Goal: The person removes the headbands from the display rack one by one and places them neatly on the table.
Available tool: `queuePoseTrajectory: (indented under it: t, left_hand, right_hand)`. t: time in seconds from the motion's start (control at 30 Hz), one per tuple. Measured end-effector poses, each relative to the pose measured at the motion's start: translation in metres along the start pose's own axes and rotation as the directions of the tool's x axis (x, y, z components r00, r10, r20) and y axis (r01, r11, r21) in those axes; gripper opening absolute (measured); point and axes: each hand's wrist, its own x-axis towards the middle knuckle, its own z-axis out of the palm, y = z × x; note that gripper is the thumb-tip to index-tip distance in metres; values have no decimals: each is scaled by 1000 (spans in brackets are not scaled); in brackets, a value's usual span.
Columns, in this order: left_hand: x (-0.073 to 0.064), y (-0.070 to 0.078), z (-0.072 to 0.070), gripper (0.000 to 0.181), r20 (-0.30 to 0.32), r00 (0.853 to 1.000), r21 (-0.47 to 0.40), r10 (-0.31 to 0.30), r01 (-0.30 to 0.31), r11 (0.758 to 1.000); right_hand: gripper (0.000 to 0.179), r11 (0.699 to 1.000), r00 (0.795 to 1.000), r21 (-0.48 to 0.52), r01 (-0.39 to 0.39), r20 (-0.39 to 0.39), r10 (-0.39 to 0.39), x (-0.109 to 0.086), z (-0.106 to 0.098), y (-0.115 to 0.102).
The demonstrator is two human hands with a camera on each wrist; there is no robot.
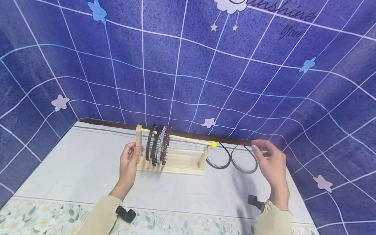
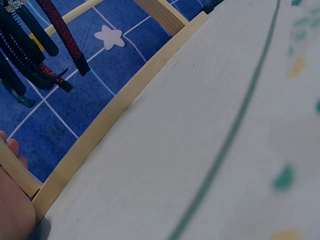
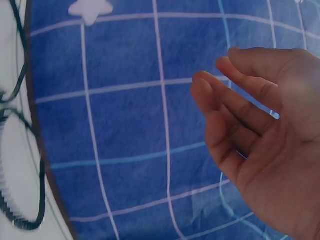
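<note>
My left hand [image 1: 128,160] grips the left post of a wooden headband rack [image 1: 185,164], with the thumb on the near side and fingertips behind it. On the upper rod hang several toothed headbands, among them a black one [image 1: 148,147], a silver glittery one [image 1: 160,143] and a dark red one [image 1: 166,147]. A yellow ball [image 1: 213,144] caps the rod's right end, which stands free of the short right post [image 1: 203,158]. My right hand [image 1: 271,160] hovers at the right with loosely bent fingers and holds nothing, as the right wrist view also shows.
Two more toothed headbands, a black one [image 1: 218,167] and a greyish one [image 1: 246,171], lie side by side right of the rack. A white cloth [image 1: 176,192] with a floral front border covers the table. Behind hangs a blue curtain [image 1: 188,65] with stars and grid lines.
</note>
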Motion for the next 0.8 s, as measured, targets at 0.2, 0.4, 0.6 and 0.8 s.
queuePoseTrajectory:
  t: [0.2,0.4,0.6,0.8]
  left_hand:
    - [-1,1,-1,33,5,1000,4,-11,11,1000]
    - [-2,1,-2,32,-2,1000,1,-22,22,1000]
    - [-2,0,-2,32,-3,1000,0,-19,19,1000]
    - [-1,2,0,32,0,1000,-7,-19,19,1000]
  right_hand:
    - [11,997,999,59,41,-6,-41,2,9,-15]
    - [13,995,998,78,63,16,-65,0,21,-26]
    - [14,991,995,105,83,37,-88,-2,34,-47]
    - [13,979,992,173,105,51,-115,-7,47,-66]
